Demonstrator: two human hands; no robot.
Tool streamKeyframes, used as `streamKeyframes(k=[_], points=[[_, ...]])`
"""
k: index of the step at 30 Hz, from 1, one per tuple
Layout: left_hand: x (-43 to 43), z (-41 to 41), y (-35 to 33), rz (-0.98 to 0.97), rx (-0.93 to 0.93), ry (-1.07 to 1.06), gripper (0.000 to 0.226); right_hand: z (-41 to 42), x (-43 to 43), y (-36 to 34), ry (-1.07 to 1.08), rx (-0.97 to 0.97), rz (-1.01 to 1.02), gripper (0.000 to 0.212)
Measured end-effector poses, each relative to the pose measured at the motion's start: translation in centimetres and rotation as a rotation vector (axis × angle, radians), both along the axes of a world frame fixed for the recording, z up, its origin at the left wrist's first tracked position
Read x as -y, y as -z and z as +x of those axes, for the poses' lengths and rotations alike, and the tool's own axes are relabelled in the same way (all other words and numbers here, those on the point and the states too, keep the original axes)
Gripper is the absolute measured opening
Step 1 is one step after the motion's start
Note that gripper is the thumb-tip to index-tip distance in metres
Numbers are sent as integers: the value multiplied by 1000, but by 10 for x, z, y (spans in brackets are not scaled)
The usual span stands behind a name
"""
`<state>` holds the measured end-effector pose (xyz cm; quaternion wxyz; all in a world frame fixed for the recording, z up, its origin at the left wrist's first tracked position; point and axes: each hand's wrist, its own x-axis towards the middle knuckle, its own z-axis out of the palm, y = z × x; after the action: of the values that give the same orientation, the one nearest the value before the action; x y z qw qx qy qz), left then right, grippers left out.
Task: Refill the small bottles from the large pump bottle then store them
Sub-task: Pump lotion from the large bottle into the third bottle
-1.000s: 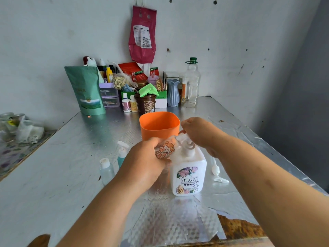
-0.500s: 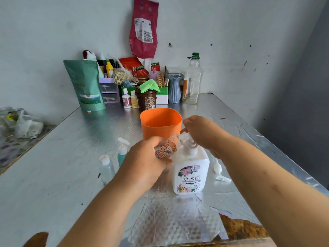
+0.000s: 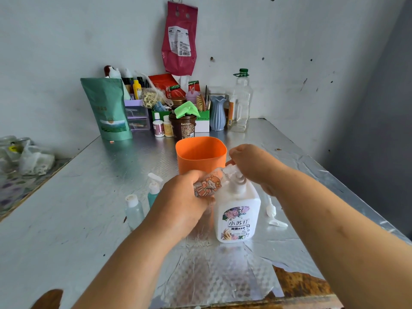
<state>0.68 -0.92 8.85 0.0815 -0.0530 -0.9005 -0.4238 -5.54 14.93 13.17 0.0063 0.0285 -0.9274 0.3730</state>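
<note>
The fingers of the left hand (image 3: 180, 204) are curled tightly round a small clear bottle (image 3: 208, 186) that bears a cartoon sticker. It is held tilted above the tabletop (image 3: 78, 208), with its open end brought up against the nozzle of the large pump bottle (image 3: 237, 215). The fingers of the right hand (image 3: 254, 166) are bent down over the pump head, which is largely hidden beneath them; the exact contact of bottle mouth and nozzle cannot be made out.

The large pump bottle is stood upright on the tabletop, its flowered label turned to the camera. Just behind both hands an orange cup (image 3: 200, 155) is seen. To the left, a teal spray bottle (image 3: 153, 192) and a flip-cap bottle (image 3: 133, 210) are stood near each other. To the right of the large pump bottle a loose white pump (image 3: 273, 216) is laid on its side. Jars, pouches and a blue vase (image 3: 217, 113) are crowded against the wall.
</note>
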Motion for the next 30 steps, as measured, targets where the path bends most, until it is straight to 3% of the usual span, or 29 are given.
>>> streamKeyframes(k=[18,30], points=[[-1,0,8,37,35,12,37,1,4,9,-16,13,61,34],[-1,1,-2,13,2,10,35,6,3,-7,-16,33,25,45]])
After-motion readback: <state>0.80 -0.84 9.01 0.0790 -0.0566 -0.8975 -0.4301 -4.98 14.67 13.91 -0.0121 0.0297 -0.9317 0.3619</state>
